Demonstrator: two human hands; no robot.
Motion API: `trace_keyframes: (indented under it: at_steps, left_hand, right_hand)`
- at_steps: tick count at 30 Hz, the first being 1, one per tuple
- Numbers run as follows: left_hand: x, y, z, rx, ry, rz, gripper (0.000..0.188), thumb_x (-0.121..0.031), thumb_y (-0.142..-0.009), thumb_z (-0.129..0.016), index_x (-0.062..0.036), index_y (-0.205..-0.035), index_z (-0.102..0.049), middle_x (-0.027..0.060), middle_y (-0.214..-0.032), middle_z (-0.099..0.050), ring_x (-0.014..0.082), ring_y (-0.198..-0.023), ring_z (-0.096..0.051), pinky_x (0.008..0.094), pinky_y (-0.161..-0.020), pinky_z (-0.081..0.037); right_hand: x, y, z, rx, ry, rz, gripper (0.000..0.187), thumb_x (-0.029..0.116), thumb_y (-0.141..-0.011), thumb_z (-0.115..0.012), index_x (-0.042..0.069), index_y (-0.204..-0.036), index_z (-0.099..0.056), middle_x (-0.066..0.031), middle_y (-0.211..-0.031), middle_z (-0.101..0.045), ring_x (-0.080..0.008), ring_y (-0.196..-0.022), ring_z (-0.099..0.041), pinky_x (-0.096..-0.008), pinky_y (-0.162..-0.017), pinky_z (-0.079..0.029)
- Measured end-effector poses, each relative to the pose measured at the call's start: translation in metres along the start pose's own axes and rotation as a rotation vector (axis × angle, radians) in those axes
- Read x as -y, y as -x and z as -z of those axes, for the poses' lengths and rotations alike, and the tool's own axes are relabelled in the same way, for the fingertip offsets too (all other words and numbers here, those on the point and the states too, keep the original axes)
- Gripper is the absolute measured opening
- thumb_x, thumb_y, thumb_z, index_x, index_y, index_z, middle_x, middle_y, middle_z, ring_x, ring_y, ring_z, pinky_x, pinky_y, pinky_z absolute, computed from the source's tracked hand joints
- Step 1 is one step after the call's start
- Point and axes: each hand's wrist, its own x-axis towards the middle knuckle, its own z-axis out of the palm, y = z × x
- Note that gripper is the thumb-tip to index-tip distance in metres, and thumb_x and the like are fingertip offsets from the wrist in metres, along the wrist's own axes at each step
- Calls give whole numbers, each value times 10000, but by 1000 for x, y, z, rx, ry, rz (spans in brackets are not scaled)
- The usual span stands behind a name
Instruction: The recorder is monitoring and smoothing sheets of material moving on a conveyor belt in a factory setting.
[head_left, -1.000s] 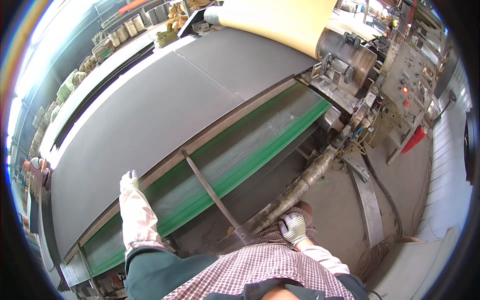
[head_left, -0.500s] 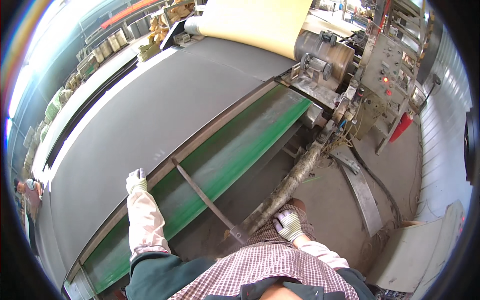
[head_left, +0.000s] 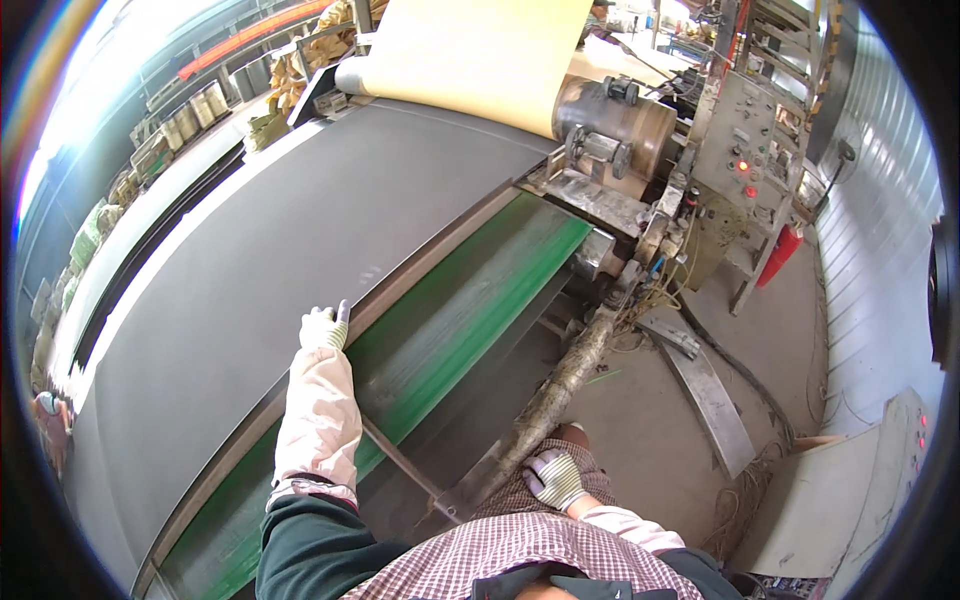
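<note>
Around me is a factory: a broad dark sheet [head_left: 270, 260] stretches toward a heavy roller [head_left: 642, 122], control panel [head_left: 738, 125] at far right.

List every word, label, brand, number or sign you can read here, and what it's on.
None can be read.
Panel: any markings by the buttons are too small and blurred.
Cabinet: no readable text.
Dark sheet: pale marks, too blurred to tell if they are writing.
Yellow sheet: no text visible.
Gloves: stripes, no readable text.
</note>
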Motion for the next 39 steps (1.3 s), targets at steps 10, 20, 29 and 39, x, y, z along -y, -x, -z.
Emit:
trace_keyframes:
  at_steps: [10,20,29,39]
  left_hand:
    - [-59,-73,-44,241,397,-192,703,-636,-1010,-258,-117,-1313,-625,151,-1459,-509,369,-1349,-450,444,-1127,-374]
    - [253,111,8,90,-56,681,466,-400,-1049,-347,-206,-1437,-518,109,-1503,-482,287,-1372,-472,437,-1105,-408]
    - [183,109,1,-117,-131,517,518,-440,-1019,-351,-130,-918,-754,114,-939,-732,321,-919,-692,461,-859,-505]
    - [239,106,12,-201,192,440,531,-496,-947,-542,-148,-1344,-599,141,-1328,-610,332,-1252,-556,450,-1065,-438]
  right_hand:
    - [-2,1,1,57,7,-51,267,274,-846,-637,46,-975,-688,-176,-828,-642,-368,-767,-609,-490,-747,-488]
    - [-10,13,-22,-56,-51,-12,207,230,-843,-649,69,-973,-664,-179,-887,-608,-388,-855,-559,-521,-792,-426]
    - [-2,9,-21,-40,-19,-22,209,183,-855,-640,41,-1004,-674,-197,-926,-626,-396,-880,-578,-506,-817,-456]
    - [-7,14,-26,13,32,-59,222,180,-834,-647,36,-1002,-661,-210,-932,-612,-406,-887,-565,-508,-817,-447]
